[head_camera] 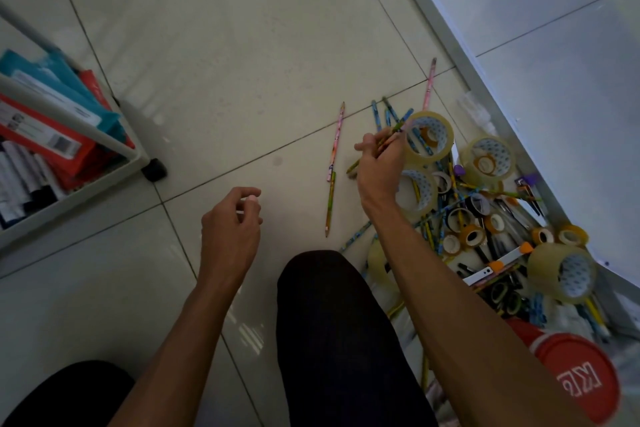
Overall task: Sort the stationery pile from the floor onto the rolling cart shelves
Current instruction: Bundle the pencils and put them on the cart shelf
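The right hand (379, 163) is curled round a few pencils (391, 135), gripping them just above the tiled floor (225, 62) at the near edge of the pile (485, 215). The left hand (230, 222) hangs over bare tile with its fingers loosely curled and nothing in it. The pile lies on the floor at right, against a white panel (554, 45): big clear tape rolls (429, 139), smaller brown and black rolls, more pencils, pens and scissors heaped together. A pink pencil (336, 140) and a green pencil (330, 204) lie apart from the pile, end to end on the tile between the hands. The cart (86, 163) stands well apart at left, its shelf holding teal and red packets and dark markers. A red lid (578, 381) shows at lower right
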